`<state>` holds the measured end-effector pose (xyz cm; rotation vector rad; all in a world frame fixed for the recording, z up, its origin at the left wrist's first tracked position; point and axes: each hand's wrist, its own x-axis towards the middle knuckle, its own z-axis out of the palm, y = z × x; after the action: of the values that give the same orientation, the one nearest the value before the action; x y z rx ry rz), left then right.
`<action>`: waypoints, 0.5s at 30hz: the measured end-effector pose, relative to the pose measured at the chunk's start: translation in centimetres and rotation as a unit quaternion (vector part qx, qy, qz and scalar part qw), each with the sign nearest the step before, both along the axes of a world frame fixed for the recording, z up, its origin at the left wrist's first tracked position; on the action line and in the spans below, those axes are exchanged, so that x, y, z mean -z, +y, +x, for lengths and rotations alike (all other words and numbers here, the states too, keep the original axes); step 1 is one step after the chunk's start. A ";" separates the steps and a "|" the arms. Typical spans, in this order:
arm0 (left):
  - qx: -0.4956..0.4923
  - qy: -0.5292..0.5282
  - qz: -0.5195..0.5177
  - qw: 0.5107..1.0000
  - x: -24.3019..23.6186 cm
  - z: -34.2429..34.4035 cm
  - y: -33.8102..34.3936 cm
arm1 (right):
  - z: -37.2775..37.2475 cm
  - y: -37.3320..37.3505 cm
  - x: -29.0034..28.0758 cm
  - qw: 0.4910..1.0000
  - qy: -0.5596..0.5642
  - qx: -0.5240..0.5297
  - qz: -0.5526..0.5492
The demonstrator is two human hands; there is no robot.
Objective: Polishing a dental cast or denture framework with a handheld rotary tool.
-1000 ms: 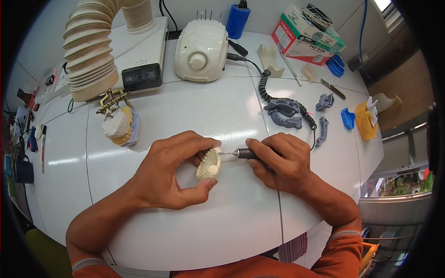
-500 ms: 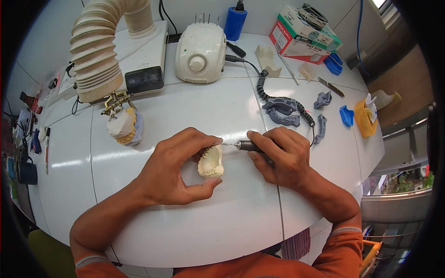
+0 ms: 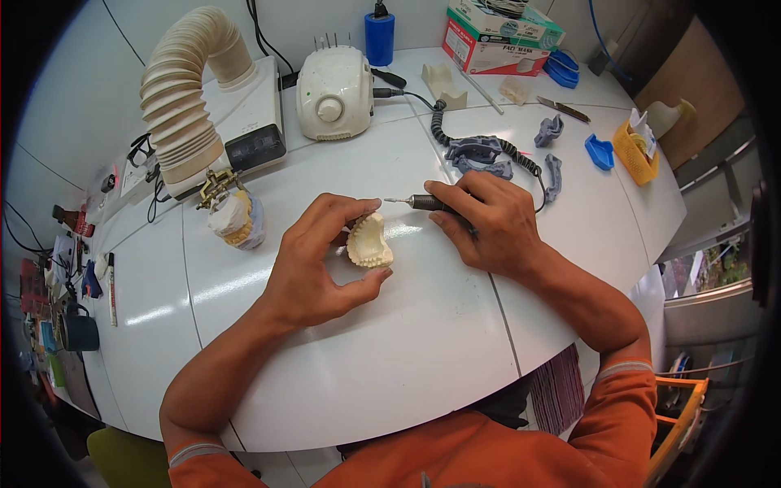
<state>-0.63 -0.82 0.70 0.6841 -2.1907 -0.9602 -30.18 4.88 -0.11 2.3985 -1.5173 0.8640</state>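
My left hand (image 3: 305, 264) is closed around a cream-coloured dental cast (image 3: 368, 242), with the fingers at its far edge and the thumb near its lower end. A row of moulded teeth runs along the cast's left side. In my right hand (image 3: 496, 224) is a dark rotary handpiece (image 3: 425, 202), gripped like a pen and pointing left. Its slim metal bur (image 3: 396, 200) is just beside my left index fingertip, above the cast's far end. Whether the bur touches anything I cannot tell. A coiled cord (image 3: 443, 130) leads toward a white control unit (image 3: 333, 93).
Back left, a ribbed hose (image 3: 175, 106) arches over a mounted dental model (image 3: 237, 221). Grey moulded pieces (image 3: 480, 154) lie beyond my right hand, with a knife (image 3: 563, 109), a blue tray (image 3: 599, 152) and a yellow basket (image 3: 634, 154) farther right. A dark mug (image 3: 79, 329) stands at left.
The whole view has shifted, so the table items sit differently in it. The cast has tilted slightly in my left hand, and more of the bur shows beside my fingertip. Both grips stay the same.
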 end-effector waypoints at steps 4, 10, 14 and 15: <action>-0.016 -0.013 0.004 1.000 0.0 0.1 0.1 | 0.1 0.1 -0.1 1.000 0.001 0.002 0.002; -0.031 -0.028 -0.015 0.999 0.2 0.0 0.1 | 0.0 0.1 -0.2 1.000 0.004 -0.003 0.005; -0.065 -0.042 -0.031 0.996 0.3 0.0 0.3 | -0.2 0.1 -0.3 1.000 -0.007 -0.022 0.005; -0.067 -0.040 -0.030 0.996 0.4 0.0 0.3 | -0.2 0.2 -0.3 0.999 -0.013 -0.033 0.002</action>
<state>-0.65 -0.52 0.32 0.8437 -2.2021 -0.8080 -30.40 5.04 0.17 2.4633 -1.4577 0.9089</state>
